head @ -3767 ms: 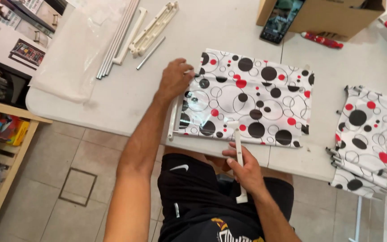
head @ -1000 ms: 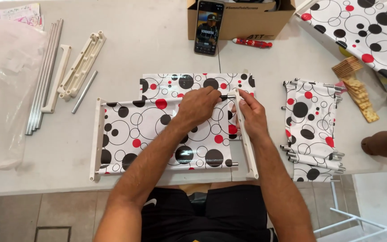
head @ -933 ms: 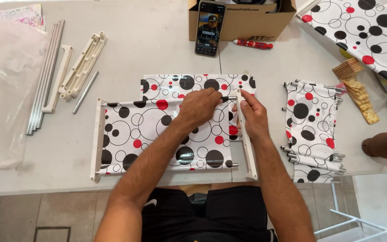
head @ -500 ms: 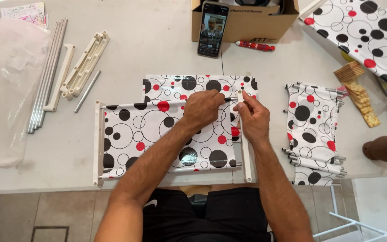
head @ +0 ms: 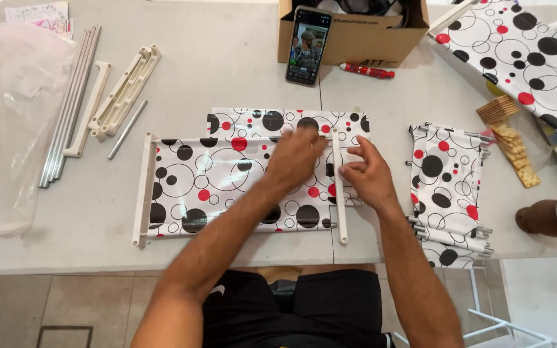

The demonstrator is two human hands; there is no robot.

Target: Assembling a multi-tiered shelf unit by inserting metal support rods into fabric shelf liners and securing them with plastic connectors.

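Observation:
A white fabric panel (head: 227, 187) with black and red dots lies flat on the table, stretched between two white plastic bars. My left hand (head: 298, 158) rests on the panel's upper right part, blurred, fingers near the right white bar (head: 338, 187). My right hand (head: 365, 174) pinches that bar near its upper end from the right side. The left white bar (head: 142, 190) lies untouched. A second dotted panel (head: 278, 121) lies just behind the first.
Metal rods (head: 69, 106) and white plastic parts (head: 124, 90) lie far left beside a clear plastic bag (head: 8, 129). A cardboard box (head: 356, 32) with a phone (head: 305, 45) leaning on it stands behind. Folded dotted panels (head: 449, 193), crackers (head: 507, 138) and a brown cup (head: 546, 218) sit right.
Earlier one hand held the panel's left edge and the other its front. Now both hands are at the right bar; in the last second my left hand shifted slightly along the bar's top.

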